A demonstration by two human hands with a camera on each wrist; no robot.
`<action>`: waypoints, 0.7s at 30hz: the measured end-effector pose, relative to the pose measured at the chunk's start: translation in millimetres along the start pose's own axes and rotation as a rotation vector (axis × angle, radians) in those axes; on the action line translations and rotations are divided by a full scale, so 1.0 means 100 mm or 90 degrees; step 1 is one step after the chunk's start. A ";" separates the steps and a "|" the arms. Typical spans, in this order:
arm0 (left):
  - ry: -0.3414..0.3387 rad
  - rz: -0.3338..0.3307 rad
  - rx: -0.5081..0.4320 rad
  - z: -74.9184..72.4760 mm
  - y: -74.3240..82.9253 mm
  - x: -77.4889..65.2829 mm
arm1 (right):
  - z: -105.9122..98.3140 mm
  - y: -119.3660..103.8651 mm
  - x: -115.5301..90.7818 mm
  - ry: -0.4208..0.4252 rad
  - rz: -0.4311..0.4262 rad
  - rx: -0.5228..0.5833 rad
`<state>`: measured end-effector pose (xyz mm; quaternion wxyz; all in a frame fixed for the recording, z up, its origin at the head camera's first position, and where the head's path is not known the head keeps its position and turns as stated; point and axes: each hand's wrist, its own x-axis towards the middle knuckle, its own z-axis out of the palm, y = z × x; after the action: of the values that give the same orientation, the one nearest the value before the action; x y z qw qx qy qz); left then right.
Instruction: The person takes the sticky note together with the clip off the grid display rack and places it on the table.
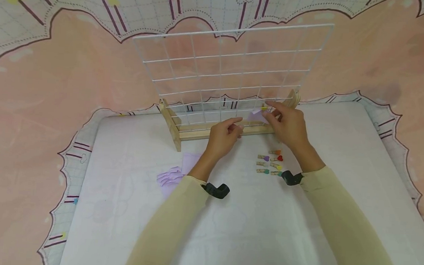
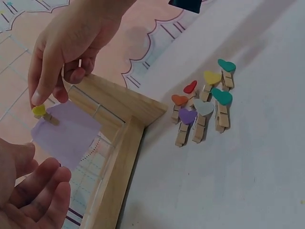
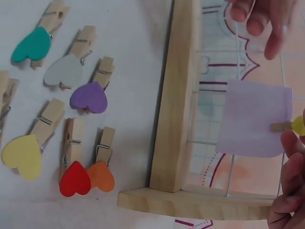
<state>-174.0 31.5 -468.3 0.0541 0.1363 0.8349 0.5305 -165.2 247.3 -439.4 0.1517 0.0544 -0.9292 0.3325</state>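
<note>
My right hand (image 1: 290, 127) pinches a small wooden clothespin (image 2: 49, 117) with a yellow heart on its end. The clothespin sits on the edge of a square light purple paper (image 3: 255, 119), which lies against the white wire grid (image 1: 231, 72) low on its right side. Just left of the paper is my left hand (image 1: 223, 138), its fingers loosely bent with nothing between them. In the right wrist view, a gap shows between the left fingertips and the paper. The grid stands upright in a wooden base (image 1: 197, 134).
Several heart clothespins (image 1: 269, 164) lie on the white table (image 1: 249, 233) in front of the base's right side. More light purple papers (image 1: 170, 176), some crumpled or folded, lie beside my left forearm. A patterned cloth (image 1: 91, 66) hangs behind the grid.
</note>
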 end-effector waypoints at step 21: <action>0.004 -0.051 -0.120 0.28 -0.09 0.27 | 0.02 -0.03 0.10 -0.033 0.031 -0.071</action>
<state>-195.0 59.7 -486.8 0.0854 0.0954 0.7860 0.6048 -174.3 244.0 -436.1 0.1221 0.0318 -0.9511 0.2820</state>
